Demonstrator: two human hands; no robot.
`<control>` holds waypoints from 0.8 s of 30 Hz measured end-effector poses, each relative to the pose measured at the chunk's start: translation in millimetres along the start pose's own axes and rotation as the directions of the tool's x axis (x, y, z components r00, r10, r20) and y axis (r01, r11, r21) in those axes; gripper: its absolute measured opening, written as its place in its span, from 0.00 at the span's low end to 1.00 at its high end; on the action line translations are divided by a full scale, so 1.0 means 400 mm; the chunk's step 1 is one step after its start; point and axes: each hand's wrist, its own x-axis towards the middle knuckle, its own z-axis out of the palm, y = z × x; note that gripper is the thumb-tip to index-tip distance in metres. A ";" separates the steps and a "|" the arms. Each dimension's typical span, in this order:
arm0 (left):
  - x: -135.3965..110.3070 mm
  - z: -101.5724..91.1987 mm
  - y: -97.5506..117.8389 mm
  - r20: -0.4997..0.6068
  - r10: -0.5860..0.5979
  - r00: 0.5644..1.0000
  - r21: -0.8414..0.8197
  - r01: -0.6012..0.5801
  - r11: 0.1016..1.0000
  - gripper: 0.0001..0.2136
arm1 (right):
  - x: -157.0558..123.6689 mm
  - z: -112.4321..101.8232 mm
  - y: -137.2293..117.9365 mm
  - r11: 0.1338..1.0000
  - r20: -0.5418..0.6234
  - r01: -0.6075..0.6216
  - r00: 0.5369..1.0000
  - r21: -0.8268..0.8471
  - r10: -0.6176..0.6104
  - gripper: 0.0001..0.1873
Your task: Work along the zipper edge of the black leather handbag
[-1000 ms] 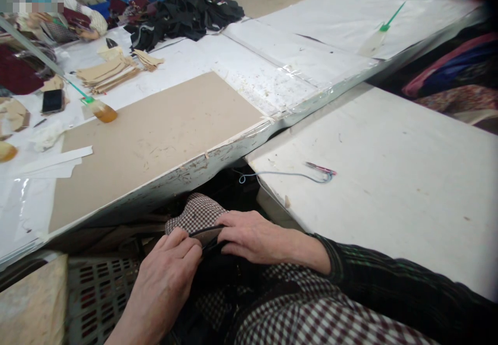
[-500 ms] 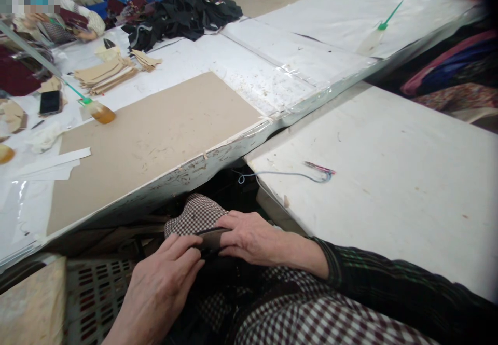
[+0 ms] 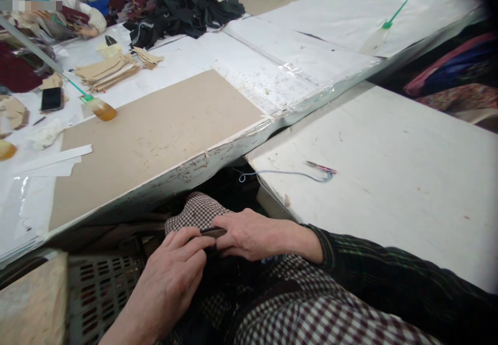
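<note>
Over my lap, both hands grip a small dark piece [image 3: 213, 232] with a brown inner face and a black edge; it looks like leather or fabric, but the fingers hide most of it. My left hand [image 3: 173, 270] has its fingers closed on the near-left end. From the other side, my right hand [image 3: 249, 235] pinches the right end between thumb and fingers, close to the left fingertips. Checkered cloth [image 3: 198, 210] covers my lap beneath and beyond the hands.
A brown board [image 3: 155, 132] lies on the white-covered table. On it rests a glue bottle [image 3: 103, 110], near stacked tan pieces [image 3: 109, 70] and a phone [image 3: 52, 99]. A pen [image 3: 321, 167] with a cord lies on the right table [image 3: 389, 179]. A plastic crate [image 3: 101, 288] stands at lower left.
My hands have moved slightly closer together on the dark piece, and less of its brown face shows between them. The view has shifted a little.
</note>
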 end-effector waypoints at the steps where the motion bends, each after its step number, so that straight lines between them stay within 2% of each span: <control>1: 0.002 0.001 0.002 0.022 0.005 1.000 -0.021 -0.005 1.000 0.09 | -0.001 0.000 -0.002 1.000 -0.007 0.007 1.000 -0.019 -0.007 0.14; 5: 0.004 0.018 0.004 0.036 -0.039 0.999 -0.003 0.039 0.999 0.08 | -0.002 -0.003 -0.007 0.999 -0.050 0.040 0.998 -0.032 -0.041 0.13; 7: -0.003 0.024 0.003 0.012 -0.074 0.997 0.060 0.073 0.996 0.08 | -0.006 0.002 -0.004 0.998 -0.100 0.044 0.994 0.043 -0.039 0.12; 9: -0.013 0.026 0.003 -0.006 -0.107 0.994 0.102 0.107 0.989 0.07 | -0.013 0.013 -0.003 0.980 -0.204 0.053 0.979 0.192 -0.013 0.11; 13: -0.031 0.024 0.006 -0.081 -0.188 0.979 0.084 0.194 0.977 0.05 | -0.033 0.054 -0.013 0.865 -0.403 0.070 0.901 0.497 0.159 0.11; 16: -0.034 0.030 0.012 -0.156 -0.232 0.960 0.041 0.241 0.970 0.04 | -0.042 0.080 -0.028 0.815 -0.463 0.053 0.843 0.576 0.272 0.11; 19: -0.025 0.038 0.019 -0.217 -0.301 0.929 -0.036 0.300 0.953 0.03 | -0.043 0.092 -0.041 0.791 -0.546 0.078 0.764 0.607 0.344 0.10; 22: -0.012 0.040 0.023 -0.288 -0.334 0.897 -0.092 0.321 0.942 0.03 | -0.042 0.098 -0.050 0.748 -0.550 0.066 0.720 0.660 0.422 0.08; 24: -0.007 0.038 0.019 -0.330 -0.321 0.888 -0.030 0.330 0.944 0.04 | -0.041 0.101 -0.055 0.713 -0.507 0.008 0.710 0.701 0.490 0.06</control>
